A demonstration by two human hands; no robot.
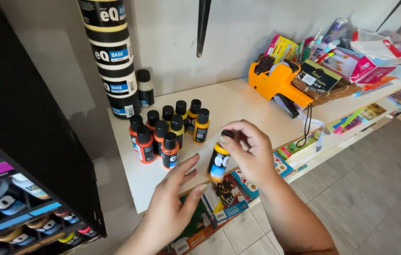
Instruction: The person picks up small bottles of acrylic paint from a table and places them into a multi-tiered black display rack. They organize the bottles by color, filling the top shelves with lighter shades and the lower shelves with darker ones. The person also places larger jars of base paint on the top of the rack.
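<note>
My right hand [252, 151] is pinching the black cap of a small yellow paint bottle with a dark label [219, 163], lifted clear of the white counter [238, 101]. My left hand [174, 191] hovers open just beside it, fingers spread, holding nothing. Behind, a cluster of small orange and yellow paint bottles with black caps [170, 132] already stands grouped on the counter; this one is not among them yet. Further right sits an orange plastic price-label gun [276, 82].

Black-and-white labelled tubs [110, 52] stacked left; colourful packets [351, 52] heaped right.
</note>
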